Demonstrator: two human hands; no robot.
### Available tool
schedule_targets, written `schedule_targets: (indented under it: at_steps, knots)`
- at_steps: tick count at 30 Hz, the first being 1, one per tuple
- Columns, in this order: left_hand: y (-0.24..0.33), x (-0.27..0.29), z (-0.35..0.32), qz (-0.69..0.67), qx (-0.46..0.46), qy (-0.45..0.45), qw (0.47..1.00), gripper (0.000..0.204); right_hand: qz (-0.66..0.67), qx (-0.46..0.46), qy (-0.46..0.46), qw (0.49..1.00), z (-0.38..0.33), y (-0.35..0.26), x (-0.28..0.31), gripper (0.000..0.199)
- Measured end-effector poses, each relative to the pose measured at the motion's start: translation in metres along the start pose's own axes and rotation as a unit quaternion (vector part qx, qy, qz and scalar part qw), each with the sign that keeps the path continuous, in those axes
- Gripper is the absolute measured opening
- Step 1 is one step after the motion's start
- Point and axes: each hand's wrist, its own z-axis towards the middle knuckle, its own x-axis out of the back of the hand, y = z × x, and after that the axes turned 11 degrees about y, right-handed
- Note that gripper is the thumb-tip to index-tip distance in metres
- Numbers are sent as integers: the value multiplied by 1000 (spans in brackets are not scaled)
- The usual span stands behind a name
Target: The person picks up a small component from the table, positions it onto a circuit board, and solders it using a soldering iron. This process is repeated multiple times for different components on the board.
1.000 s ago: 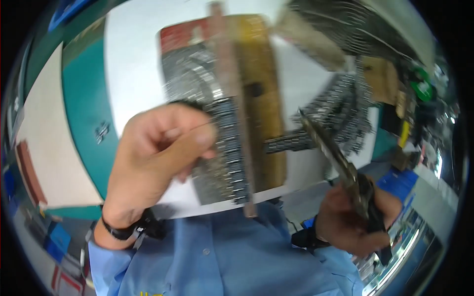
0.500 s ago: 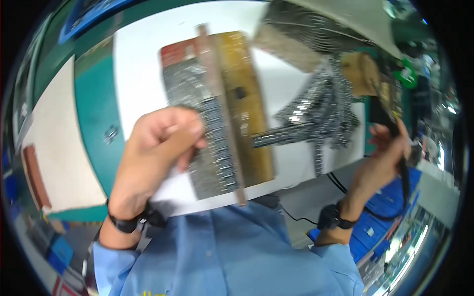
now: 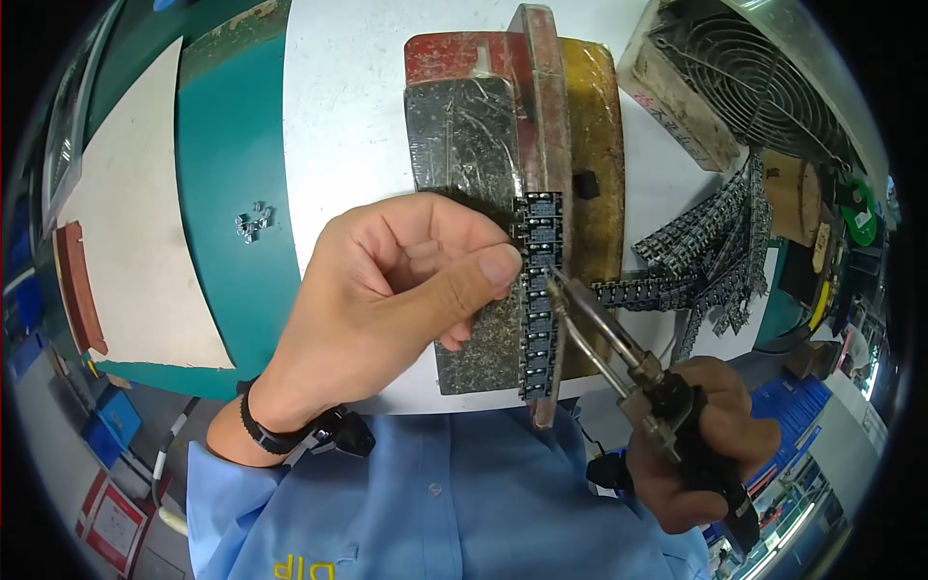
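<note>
A narrow dark strip of small circuit boards (image 3: pixel 538 295) lies along a red metal rail of a worn fixture (image 3: pixel 503 116) on the white bench. My left hand (image 3: pixel 401 300) rests on the fixture's grey plate, thumb pressing the strip's left edge. My right hand (image 3: pixel 701 445) grips a black-handled soldering iron (image 3: pixel 619 353); its metal tip touches the strip just right of my thumb.
A pile of several more dark board strips (image 3: pixel 710 246) lies to the right. A fan with a wire grille (image 3: pixel 739 82) stands at the back right. A beige sheet (image 3: pixel 130 222) covers the green mat (image 3: pixel 227 174) on the left, with small clear parts (image 3: pixel 249 222) on the mat.
My right hand has swung the soldering iron back from the far right down to the strip. The view has steadied and moved closer; my left hand still holds the strip.
</note>
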Motion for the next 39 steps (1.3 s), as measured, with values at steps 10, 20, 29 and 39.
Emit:
schedule_targets:
  at_steps: [10,20,29,39]
  knots:
    - [-3,1,12,9,7,0,1000,15,-10,-6,-28,1000,6,17,-8,44]
    - [-4,7,16,16,26,-2,1000,15,21,21,-53,998,9,32,-12,42]
    - [-4,8,15,24,27,-3,999,16,2,37,-62,997,6,27,-6,44]
    - [-9,8,15,24,24,-1,999,16,14,14,-27,999,2,27,-10,38]
